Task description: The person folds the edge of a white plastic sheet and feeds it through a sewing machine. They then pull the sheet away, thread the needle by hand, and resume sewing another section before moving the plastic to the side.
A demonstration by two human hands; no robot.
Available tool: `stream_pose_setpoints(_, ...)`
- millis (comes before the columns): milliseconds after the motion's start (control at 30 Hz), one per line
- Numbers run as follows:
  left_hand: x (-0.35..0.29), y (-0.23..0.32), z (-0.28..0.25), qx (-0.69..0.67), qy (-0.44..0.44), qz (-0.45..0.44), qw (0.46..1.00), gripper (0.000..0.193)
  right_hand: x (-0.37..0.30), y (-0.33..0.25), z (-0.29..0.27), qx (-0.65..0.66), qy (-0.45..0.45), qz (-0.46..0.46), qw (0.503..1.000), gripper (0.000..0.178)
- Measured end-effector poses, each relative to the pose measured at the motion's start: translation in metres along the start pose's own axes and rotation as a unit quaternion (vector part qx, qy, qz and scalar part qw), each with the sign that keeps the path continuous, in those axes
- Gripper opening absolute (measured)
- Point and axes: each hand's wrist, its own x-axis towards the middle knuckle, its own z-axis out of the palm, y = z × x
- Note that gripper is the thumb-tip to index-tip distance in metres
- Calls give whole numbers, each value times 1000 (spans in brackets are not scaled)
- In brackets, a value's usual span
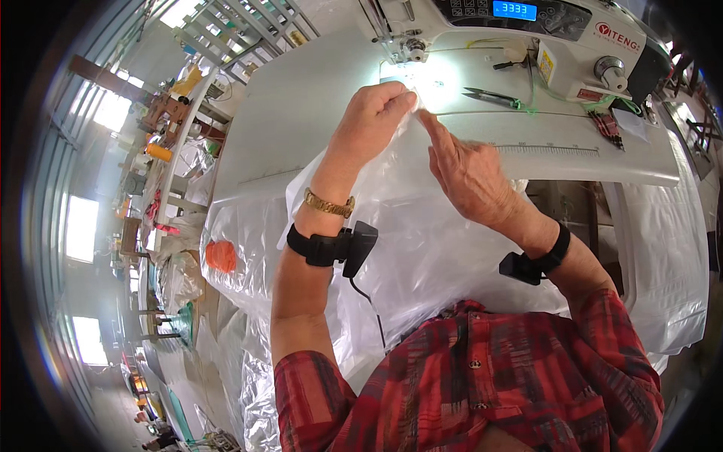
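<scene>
My left hand (370, 124) is closed in a pinch on the edge of a thin, see-through white plastic sheet (399, 248), just in front of the lit needle area of a sewing machine (414, 50). To its right, my right hand (474, 179) has its index finger stretched out, the tip by the sheet's edge close to my left thumb. Its other fingers are partly curled and partly hidden, with no hold on the sheet that I can make out. The sheet hangs from the white machine table (316, 113) over my lap in loose folds.
Black-bladed thread snips (491, 98) lie right of the needle area, near a small screwdriver (506, 65) and green thread. A printed ruler scale (550, 150) runs along the table. An orange piece (221, 256) shows on the plastic at left. More plastic sheeting (666, 256) hangs at right.
</scene>
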Motion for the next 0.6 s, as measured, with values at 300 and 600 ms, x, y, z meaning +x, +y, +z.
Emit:
stream_pose_setpoints(300,37,-82,22,183,10,62,981,28,45,80,16,35,-124,54,990,11)
stream_pose_setpoints(600,64,-106,36,204,-52,-63,976,16,58,111,65,21,-94,-30,995,21)
